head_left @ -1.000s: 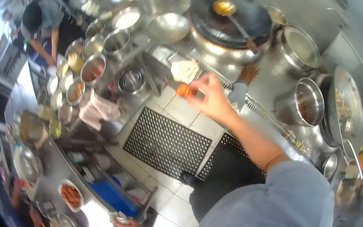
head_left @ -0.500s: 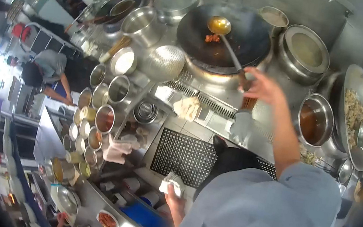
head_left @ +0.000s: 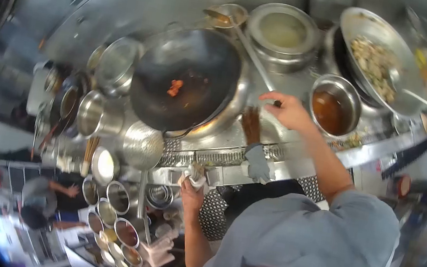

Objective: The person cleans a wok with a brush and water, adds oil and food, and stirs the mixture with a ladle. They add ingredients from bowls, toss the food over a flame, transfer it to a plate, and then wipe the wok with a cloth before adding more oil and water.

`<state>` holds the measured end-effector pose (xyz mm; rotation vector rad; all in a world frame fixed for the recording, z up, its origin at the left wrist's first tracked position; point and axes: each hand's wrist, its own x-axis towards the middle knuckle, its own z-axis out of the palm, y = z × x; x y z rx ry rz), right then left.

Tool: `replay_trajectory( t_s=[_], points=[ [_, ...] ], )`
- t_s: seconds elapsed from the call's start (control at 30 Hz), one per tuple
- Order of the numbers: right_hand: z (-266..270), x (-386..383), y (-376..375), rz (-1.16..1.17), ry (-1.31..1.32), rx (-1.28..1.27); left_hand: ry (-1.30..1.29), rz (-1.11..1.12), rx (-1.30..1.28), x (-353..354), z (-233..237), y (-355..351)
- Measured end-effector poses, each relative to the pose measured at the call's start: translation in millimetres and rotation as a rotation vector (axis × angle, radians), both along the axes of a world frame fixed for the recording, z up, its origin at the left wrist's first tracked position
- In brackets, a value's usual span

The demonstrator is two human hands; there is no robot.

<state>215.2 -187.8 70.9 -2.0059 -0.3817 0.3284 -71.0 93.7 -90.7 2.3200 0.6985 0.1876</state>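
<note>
My right hand [head_left: 286,110] is closed around the handle end of a long ladle [head_left: 253,54], whose bowl is at the small pot [head_left: 230,15] behind the wok. In my left hand [head_left: 192,194] is a bunched white cloth [head_left: 196,176], held at the stove's front edge. The large black wok [head_left: 151,69] sits on its burner between and beyond my hands, with a small clump of red-orange food [head_left: 175,87] inside. A perforated metal skimmer [head_left: 143,146] lies left of my left hand. A bamboo brush [head_left: 250,125] and a grey glove [head_left: 258,164] are below my right hand.
Right of the wok are a lidded-looking round pot [head_left: 283,29], a pot of brown liquid [head_left: 333,110] and a large pan of chopped food [head_left: 376,61]. Metal containers [head_left: 118,196] crowd the lower left. Another person [head_left: 40,199] works at the far left.
The ladle has moved from over the wok to the small pot behind it. My left hand has risen with the cloth to the stove's edge. The camera view has turned right.
</note>
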Motion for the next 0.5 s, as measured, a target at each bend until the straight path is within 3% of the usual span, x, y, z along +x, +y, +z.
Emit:
replay_trajectory(
  t_s=[0.03, 0.1, 0.17, 0.2, 0.27, 0.3, 0.37, 0.43, 0.5],
  points=[
    [10.6, -3.1, -17.2, -0.046, -0.003, -0.009, 0.104, -0.049, 0.129, 0.3, 2.6, -0.3],
    [36.3, 11.6, -49.2, -0.125, -0.145, -0.362, 0.067, -0.093, 0.114, 6.6, 6.3, 1.4],
    [3.1, 59.0, -84.0, -0.064, -0.457, -0.565, 0.097, -0.065, 0.241, 4.4, 7.3, -2.1],
    [18.7, 66.8, -85.2, -0.069, -0.453, -0.572, 0.139, -0.142, 0.244, 3.2, 2.4, 2.3],
    [47.2, 82.8, -82.5, -0.146, 0.277, -0.089, 0.195, -0.154, 0.215, 6.5, 13.3, 5.8],
    [40.8, 88.0, -88.5, -0.137, 0.281, -0.092, 0.256, -0.162, 0.193, 9.3, 27.8, 6.3],
    [19.5, 102.8, -103.5, -0.135, 0.776, 1.155, 0.256, -0.152, 0.199, 12.7, 42.6, 9.9],
    [32.4, 80.9, -87.5, -0.202, 0.735, 1.282, 0.201, -0.191, 0.304, 4.9, 50.7, 19.4],
    [30.0, 77.0, -80.9, -0.098, 0.754, 1.396, 0.185, -0.160, 0.346, 4.9, 61.9, 26.8]
  ],
)
